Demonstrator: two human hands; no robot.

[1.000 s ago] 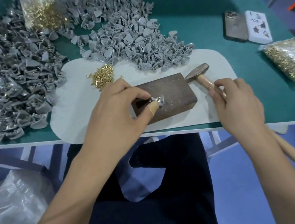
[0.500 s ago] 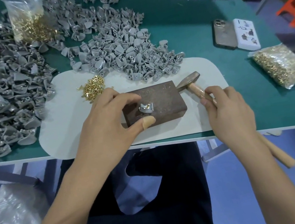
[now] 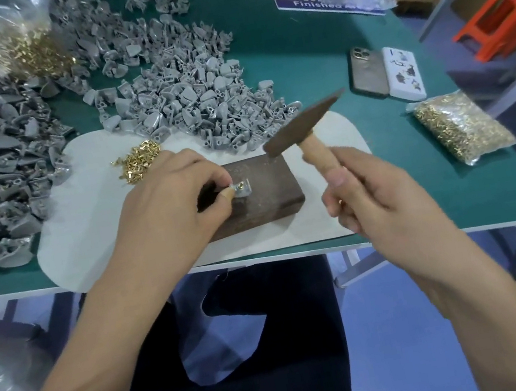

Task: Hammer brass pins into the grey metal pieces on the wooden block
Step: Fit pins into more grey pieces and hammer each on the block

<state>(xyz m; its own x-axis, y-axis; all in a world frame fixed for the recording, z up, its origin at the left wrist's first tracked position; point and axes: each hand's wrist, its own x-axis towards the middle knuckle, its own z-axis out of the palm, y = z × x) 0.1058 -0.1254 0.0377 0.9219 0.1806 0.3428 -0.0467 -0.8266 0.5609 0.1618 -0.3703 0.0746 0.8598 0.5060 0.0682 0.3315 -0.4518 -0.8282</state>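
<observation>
- The left hand [image 3: 163, 212] pinched the grey metal piece [image 3: 242, 188] between thumb and forefinger on top of the wooden block [image 3: 260, 195], a brass pin [image 3: 239, 185] standing in it just off the fingertips.
- The right hand [image 3: 385, 203] was clenched round the wooden handle of the hammer [image 3: 307, 131], whose dark head hung in the air above the far right corner of the block, apart from the pin.
- The piece looked small, stiff and light, likely to skid or tip under a blow unless pinned down; holding it by the edge nearest the left hand seemed soundest, with the thumb clear of the pin.
- The pin appeared tiny and smooth, probably easy to knock askew, so a square, modest tap seemed called for.
- The hammer probably carried its weight in the head; the grip sat high on the handle, near the head, which suits short controlled taps.
- Loose brass pins [image 3: 137, 161] lay just beyond the left hand, and heaps of grey pieces [image 3: 192, 103] farther out.
- Half a second earlier the hammer head lay at the block's right end and the piece sat unheld, the left hand steadying the block; by now the hammer had been raised and the fingers had closed on the piece.
</observation>
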